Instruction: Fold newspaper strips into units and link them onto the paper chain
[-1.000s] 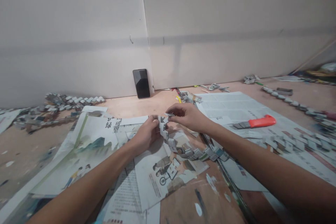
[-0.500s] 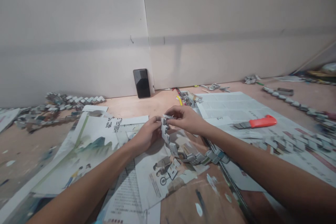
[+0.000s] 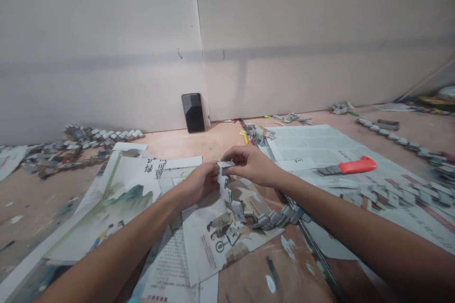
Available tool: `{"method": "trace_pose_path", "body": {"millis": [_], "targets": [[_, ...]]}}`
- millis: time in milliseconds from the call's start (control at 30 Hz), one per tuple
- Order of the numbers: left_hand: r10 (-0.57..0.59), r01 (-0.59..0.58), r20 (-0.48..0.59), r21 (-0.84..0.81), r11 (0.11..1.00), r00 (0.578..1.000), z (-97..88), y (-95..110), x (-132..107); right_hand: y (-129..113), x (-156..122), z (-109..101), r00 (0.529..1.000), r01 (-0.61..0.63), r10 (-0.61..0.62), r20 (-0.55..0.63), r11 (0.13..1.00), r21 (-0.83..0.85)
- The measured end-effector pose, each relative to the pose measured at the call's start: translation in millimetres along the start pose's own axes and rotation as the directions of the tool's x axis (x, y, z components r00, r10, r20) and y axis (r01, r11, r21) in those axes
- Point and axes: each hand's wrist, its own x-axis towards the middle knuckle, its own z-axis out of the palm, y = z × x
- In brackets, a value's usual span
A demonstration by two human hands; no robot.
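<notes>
A zigzag chain of folded newspaper strips (image 3: 237,209) hangs from my fingers and curves to the right across the printed sheets, passing under my right forearm. My left hand (image 3: 201,182) is closed on the upper end of this chain, its fingertips partly hidden behind the paper. With thumb and index finger, my right hand (image 3: 249,164) pinches a small folded paper strip (image 3: 226,164) at the chain's top link. Below both hands lies a sheet printed with a bicycle picture (image 3: 213,241).
A red-handled utility knife (image 3: 357,166) rests on newspaper (image 3: 305,139) at the right. More folded-paper chains lie at the far left (image 3: 99,139) and right (image 3: 401,194). A phone (image 3: 193,113) leans against the wall. A poster page (image 3: 124,199) covers the left side.
The chain's upper end sits slightly lower, and the small strip on top has turned flatter between my right fingers. Both hands have stayed nearly in place.
</notes>
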Motion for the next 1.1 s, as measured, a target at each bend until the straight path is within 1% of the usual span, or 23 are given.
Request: {"method": "trace_pose_path", "body": {"millis": [100,167,233,300,467,533,700,800,900,967,1033,1100], "targets": [[-0.066,0.067,-0.067,0.016,0.998,0.996,-0.2,2,0,-1,-2,4,0.999,0.009,-0.01,0.03,1.0,0.013],[-0.089,0.087,-0.091,-0.031,0.996,0.992,1.0,5,-2,-2,-2,5,0.999,0.029,-0.028,0.021,0.999,-0.018],[-0.134,0.128,-0.066,-0.091,0.988,0.989,2.1,8,-3,-2,-2,6,0.999,0.045,-0.045,0.002,0.997,-0.06],[-0.164,0.16,-0.04,-0.102,0.982,0.986,2.8,9,-4,-2,-3,6,0.999,0.046,-0.047,-0.013,0.995,-0.085],[-0.134,0.134,-0.004,0.039,0.99,0.991,5.1,6,-4,-5,-4,7,0.999,0.038,-0.038,0.002,0.996,-0.086],[-0.135,0.134,0.021,0.057,0.989,0.991,6.3,5,-4,-8,-4,8,0.999,0.042,-0.042,0.006,0.995,-0.086],[-0.155,0.155,-0.021,-0.038,0.987,0.988,6.6,8,-6,-11,-3,7,1.0,0.001,0.0,0.026,0.999,-0.036],[-0.143,0.141,-0.03,-0.048,0.989,0.989,5.7,8,-5,-11,-3,7,0.998,-0.045,0.045,0.037,0.999,0.007],[-0.131,0.131,-0.013,0.008,0.991,0.991,5.2,7,-3,-12,-4,7,0.997,-0.077,0.076,0.033,0.996,0.036],[-0.131,0.131,0.005,0.039,0.991,0.991,4.9,7,-3,-13,-5,8,0.997,-0.075,0.074,0.034,0.997,0.029],[-0.142,0.142,0.018,0.02,0.99,0.99,4.4,9,-5,-13,-5,7,0.998,-0.063,0.063,0.027,0.998,0.003],[-0.186,0.188,0.042,-0.029,0.982,0.982,3.6,12,-8,-13,-4,7,0.998,-0.057,0.057,0.005,0.998,-0.024]]}}
